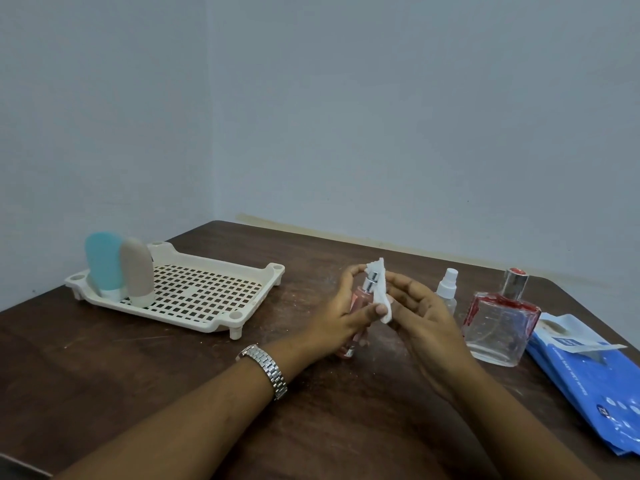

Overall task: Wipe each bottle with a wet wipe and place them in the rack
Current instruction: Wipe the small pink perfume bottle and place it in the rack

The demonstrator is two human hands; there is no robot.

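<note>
Wipes pack (588,375) lies nearest, right side of the counter (173,375). Centre stage: left hand (341,317) curls round the pink bottle (363,297), right hand (420,317) pinches the wipe (381,289) against its silver top. Behind, square bottle (498,327) and spray bottle (448,285) stand. Far left, the rack (273,271) holds blue bottle (102,261) and beige bottle (136,268).

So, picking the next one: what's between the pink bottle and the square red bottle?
Head view: right of the pink bottle comes the right hand holding the wipe, then a small clear spray bottle standing on the table.
</note>
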